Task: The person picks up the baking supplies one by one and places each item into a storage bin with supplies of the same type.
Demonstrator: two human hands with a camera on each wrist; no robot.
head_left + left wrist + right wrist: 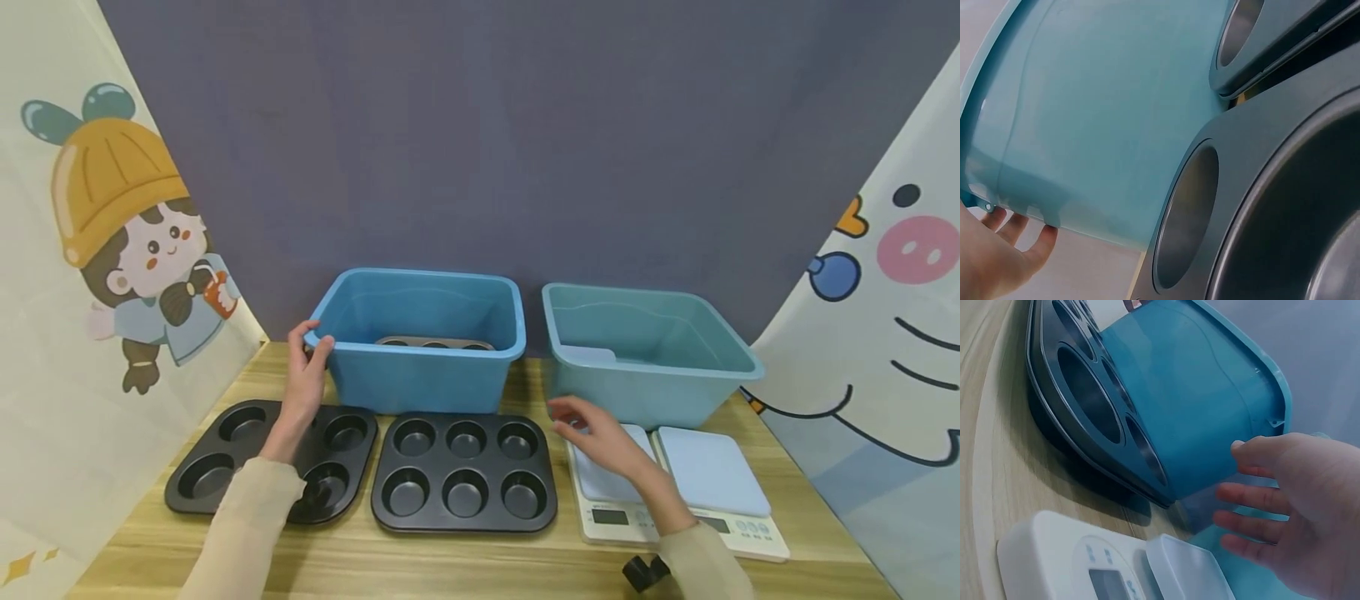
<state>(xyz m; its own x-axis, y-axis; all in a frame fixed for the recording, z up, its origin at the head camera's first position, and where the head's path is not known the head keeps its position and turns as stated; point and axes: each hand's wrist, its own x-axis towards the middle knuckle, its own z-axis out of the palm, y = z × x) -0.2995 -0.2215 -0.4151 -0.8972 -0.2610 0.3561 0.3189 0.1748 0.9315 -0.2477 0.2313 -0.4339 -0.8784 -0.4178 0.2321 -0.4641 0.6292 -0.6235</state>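
Observation:
At the left front corner of a blue plastic bin [420, 379], my left hand [303, 379] grips the rim, thumb on the front side. My right hand [600, 437] hovers with loosely bent fingers, holding nothing, over the near side of a kitchen scale [611, 483]. A black six-cup muffin pan [465, 518] lies in front of the blue bin. Beneath my left forearm lies another muffin pan [352, 458], partly hidden. Inside the blue bin shows the top of a muffin pan [401, 340].
A teal bin [652, 392] stands to the right of the blue one, with a flat white piece [588, 355] inside. A second kitchen scale [716, 475] lies beside the first. A dark curtain [480, 150] hangs behind the wooden table [450, 567].

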